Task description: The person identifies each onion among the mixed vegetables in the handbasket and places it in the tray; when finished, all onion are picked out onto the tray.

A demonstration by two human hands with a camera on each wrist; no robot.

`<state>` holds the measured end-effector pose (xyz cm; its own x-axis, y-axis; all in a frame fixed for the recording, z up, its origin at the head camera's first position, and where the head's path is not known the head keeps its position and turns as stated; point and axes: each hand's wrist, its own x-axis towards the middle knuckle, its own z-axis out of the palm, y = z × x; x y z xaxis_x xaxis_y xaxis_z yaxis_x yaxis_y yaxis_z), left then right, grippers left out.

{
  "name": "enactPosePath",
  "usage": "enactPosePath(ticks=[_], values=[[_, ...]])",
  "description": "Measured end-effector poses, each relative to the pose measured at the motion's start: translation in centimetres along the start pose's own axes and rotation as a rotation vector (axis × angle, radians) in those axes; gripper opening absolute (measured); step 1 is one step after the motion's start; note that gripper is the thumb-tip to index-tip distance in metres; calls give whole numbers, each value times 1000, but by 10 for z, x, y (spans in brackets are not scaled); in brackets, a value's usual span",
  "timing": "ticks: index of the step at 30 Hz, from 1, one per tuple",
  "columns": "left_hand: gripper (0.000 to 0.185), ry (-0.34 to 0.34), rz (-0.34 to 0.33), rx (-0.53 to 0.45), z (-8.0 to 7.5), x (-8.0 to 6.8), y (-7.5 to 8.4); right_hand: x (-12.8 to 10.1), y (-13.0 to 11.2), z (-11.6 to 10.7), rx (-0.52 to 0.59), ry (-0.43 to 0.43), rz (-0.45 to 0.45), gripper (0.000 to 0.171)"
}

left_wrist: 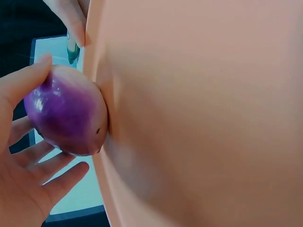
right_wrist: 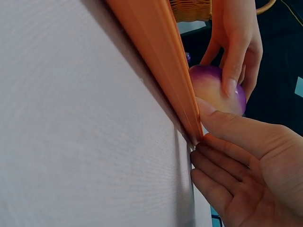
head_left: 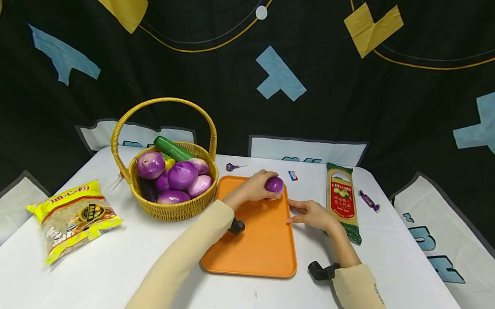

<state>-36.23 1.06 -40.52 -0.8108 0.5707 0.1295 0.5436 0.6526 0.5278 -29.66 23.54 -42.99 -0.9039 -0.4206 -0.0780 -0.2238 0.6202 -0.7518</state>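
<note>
A glossy purple onion point(head_left: 274, 184) with a paler side sits at the far right corner of the orange tray point(head_left: 251, 250). My left hand point(head_left: 255, 187) holds it, thumb on one side and fingers spread round the other, as the left wrist view shows. The onion point(left_wrist: 68, 111) is right against the tray's rim in that view. My right hand point(head_left: 314, 215) is at the tray's right edge. Seen from the right wrist, the thumb point(right_wrist: 213, 111) lies on the rim while the fingertips meet the outer side lower down, pinching the edge.
Left of the tray stands a wicker basket point(head_left: 183, 212) of purple onions and a green cucumber point(head_left: 172, 148). A yellow food bag point(head_left: 79, 219) lies farther left. Right are a pasta packet point(head_left: 342, 199) and a purple-wrapped candy point(head_left: 369, 201). A lollipop point(head_left: 231, 167) and small candy point(head_left: 293, 175) lie behind.
</note>
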Motion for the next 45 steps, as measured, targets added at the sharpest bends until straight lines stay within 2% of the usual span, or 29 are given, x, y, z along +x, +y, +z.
enactPosePath(ticks=[4, 8, 13, 19, 23, 28, 31, 36, 40, 45], values=[[74, -14, -8, 1, 0, -3, -2, 0, 1, 2, 4, 2, -13, 65], [73, -2, 42, 33, -10, -21, 0, -2, 1, 4, 22, 7, -1, 66], [64, 25, 105, 105, -39, -61, 3, -4, 1, 5, 14, 10, 14, 67], [57, 167, 141, 137, -82, -101, -7, -4, -3, 3, -34, 25, 12, 66], [57, 268, 76, 129, -106, -120, -25, -4, -6, 3, -28, 27, 19, 66], [66, 334, -102, 89, -128, -142, -47, -4, -6, 5, -7, 23, 25, 66], [72, 334, -157, 71, -136, -151, -57, -4, -4, 5, -15, 23, 30, 67], [72, 298, -146, 56, -143, -160, -73, -3, -4, 4, -28, 30, 16, 67], [70, 243, -166, 51, -145, -164, -83, -2, -4, 3, -23, 19, 10, 68], [67, 205, -192, 42, -146, -166, -88, -2, -4, 4, -7, 19, 11, 67]])
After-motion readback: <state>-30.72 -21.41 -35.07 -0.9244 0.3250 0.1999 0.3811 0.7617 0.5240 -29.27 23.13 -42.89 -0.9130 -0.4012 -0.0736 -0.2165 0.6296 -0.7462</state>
